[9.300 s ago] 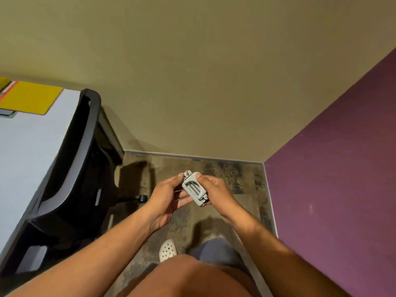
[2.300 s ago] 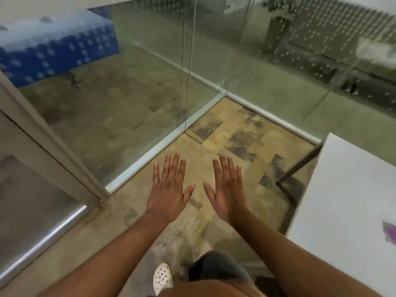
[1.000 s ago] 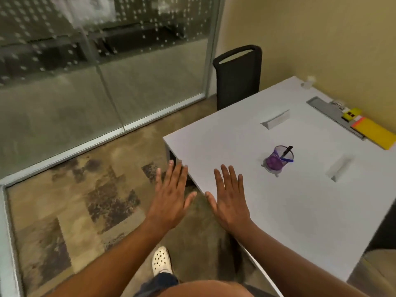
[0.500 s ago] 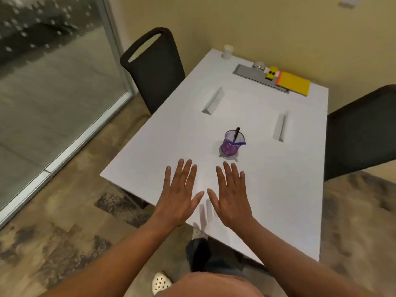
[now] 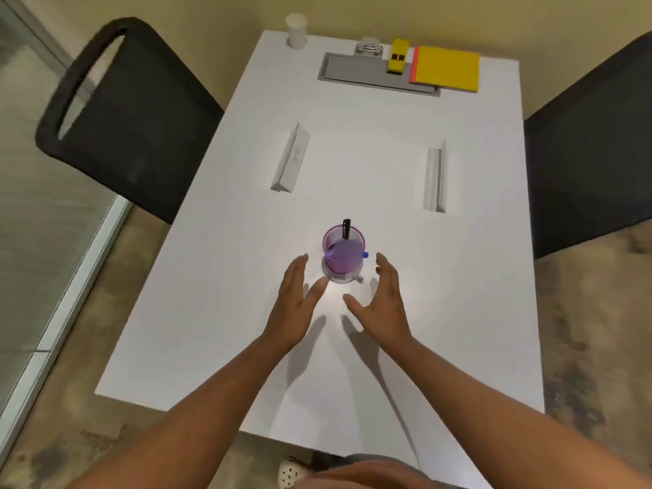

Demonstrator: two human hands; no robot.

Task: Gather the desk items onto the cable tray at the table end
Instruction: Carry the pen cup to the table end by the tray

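Observation:
A purple mesh pen cup point(image 5: 344, 254) with a black pen and a blue pen in it stands mid-table. My left hand point(image 5: 298, 298) is open just left of it and my right hand point(image 5: 382, 300) is open just right of it; neither touches the cup. Two white folded name cards lie further back, one on the left point(image 5: 291, 160) and one on the right point(image 5: 435, 178). At the far end lies the grey cable tray point(image 5: 352, 72), with a yellow stapler point(image 5: 398, 56) and a yellow notepad point(image 5: 446, 68) partly on it and a binder clip point(image 5: 368, 49) behind it.
A white cup point(image 5: 295, 30) stands at the table's far left corner. Black chairs flank the white table point(image 5: 247, 312), one on the left point(image 5: 120, 114) and one on the right point(image 5: 592, 150). A glass wall runs along the left.
I have turned from the glass wall to face the table and come closer. Both hands moved forward over the table and now flank the pen cup.

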